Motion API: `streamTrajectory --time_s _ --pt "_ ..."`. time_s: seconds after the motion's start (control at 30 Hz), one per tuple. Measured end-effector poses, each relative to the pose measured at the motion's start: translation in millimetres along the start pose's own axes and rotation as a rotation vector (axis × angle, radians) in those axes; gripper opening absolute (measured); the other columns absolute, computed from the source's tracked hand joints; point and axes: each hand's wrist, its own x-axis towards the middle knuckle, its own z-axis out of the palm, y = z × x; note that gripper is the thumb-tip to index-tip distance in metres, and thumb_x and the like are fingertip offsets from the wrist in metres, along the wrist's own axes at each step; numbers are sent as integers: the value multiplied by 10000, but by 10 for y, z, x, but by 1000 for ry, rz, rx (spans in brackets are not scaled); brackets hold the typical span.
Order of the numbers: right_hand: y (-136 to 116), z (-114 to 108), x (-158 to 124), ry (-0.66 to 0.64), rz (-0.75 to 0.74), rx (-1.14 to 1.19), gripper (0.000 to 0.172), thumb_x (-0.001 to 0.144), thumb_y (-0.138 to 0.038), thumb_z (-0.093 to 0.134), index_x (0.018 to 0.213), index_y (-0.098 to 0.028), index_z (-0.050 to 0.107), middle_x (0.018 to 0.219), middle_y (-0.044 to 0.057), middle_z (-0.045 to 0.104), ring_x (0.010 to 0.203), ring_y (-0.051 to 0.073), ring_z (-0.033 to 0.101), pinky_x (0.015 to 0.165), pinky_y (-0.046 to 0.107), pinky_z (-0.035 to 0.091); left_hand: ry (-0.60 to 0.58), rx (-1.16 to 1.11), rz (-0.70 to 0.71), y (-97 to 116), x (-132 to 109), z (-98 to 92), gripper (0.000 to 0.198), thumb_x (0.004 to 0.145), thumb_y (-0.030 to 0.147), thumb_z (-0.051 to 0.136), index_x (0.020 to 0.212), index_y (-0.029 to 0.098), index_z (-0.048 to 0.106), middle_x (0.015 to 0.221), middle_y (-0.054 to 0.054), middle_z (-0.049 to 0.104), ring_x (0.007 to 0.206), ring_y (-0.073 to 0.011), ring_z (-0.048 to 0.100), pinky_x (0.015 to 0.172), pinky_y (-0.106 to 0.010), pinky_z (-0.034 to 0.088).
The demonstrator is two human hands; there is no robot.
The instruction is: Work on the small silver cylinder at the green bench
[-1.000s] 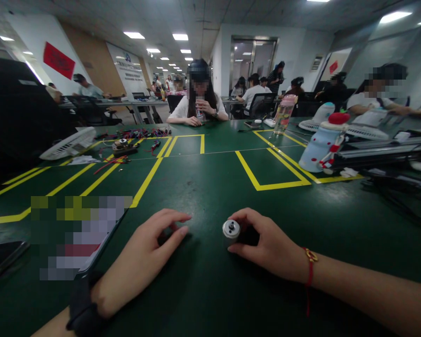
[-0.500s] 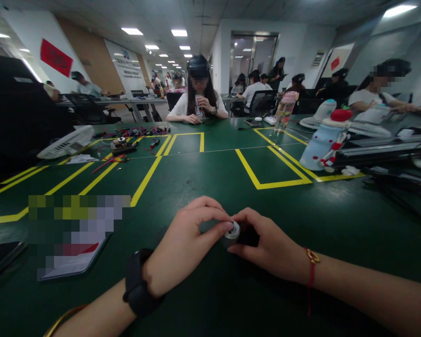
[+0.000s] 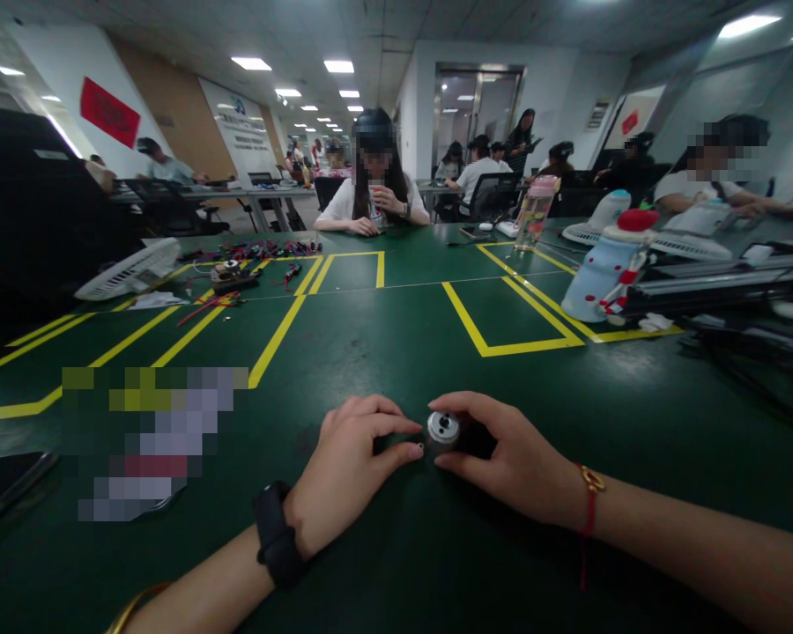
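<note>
On the green table, a small silver cylinder [image 3: 443, 428], with dark holes in its flat top, stands upright and looks like a small motor. My right hand [image 3: 495, 440] curves around it from the right, thumb in front and fingers behind. Just to its left, my left hand [image 3: 357, 449] pinches a tiny ring-shaped metal piece [image 3: 421, 447] at the thumb and index fingertips. The tiny piece is apart from the cylinder and too small to name exactly.
Yellow tape [image 3: 532, 348] marks the green table [image 3: 370, 352]. To the left lie a phone [image 3: 6, 489], wires and a motor-like part [image 3: 228, 273]. A light blue bottle [image 3: 591, 277] and black cables [image 3: 746, 352] are at right. A person [image 3: 374, 189] sits opposite.
My left hand has drawn back to the left and down, off the cylinder's top, with the tiny piece in its fingertips. The cylinder's top now shows fully; my right hand stays around it.
</note>
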Motion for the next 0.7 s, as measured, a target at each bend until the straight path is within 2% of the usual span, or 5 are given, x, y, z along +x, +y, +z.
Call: streamTrajectory --time_s 0.13,0.3,0.47,0.6,0.7 --pt "154 -402 -123 192 80 -90 518 816 -414 655 1284 -254 502 1225 52 571 1012 152 598 900 305 526 102 -135 -76 -113 -118 -269 293 911 436 546 1134 312 690 1161 -27 657 1043 -235 611 911 -382 476" --pt "808 -1358 -626 524 370 -482 639 784 -578 628 1318 -254 494 1153 116 598 863 210 622 732 350 533 203 -221 -358 -554 -418 -544 378 881 547 544 1140 296 657 1114 -23 688 1007 -248 636 849 -359 507" --pt "1578 -2089 -1253 553 625 -857 753 764 -755 495 1295 -221 499 1089 177 592 749 239 593 625 402 479 336 -399 -438 -808 -537 -513 465 863 539 578 1225 250 598 1105 -51 683 908 -216 666 793 -331 545" --pt "1626 -2151 -1345 574 667 -964 863 728 -796 495 1350 -199 445 1236 208 531 1027 364 572 779 499 494 353 -363 -437 -759 -519 -488 448 850 526 599 1204 252 618 1028 -36 703 869 -205 675 764 -315 548" --pt "1213 -1849 -1076 736 400 -1118 904 775 -782 449 1436 -173 351 1360 208 437 1277 422 394 1028 609 346 349 -329 -437 -741 -511 -484 439 853 525 590 1191 248 629 986 -35 713 861 -211 677 761 -323 542"
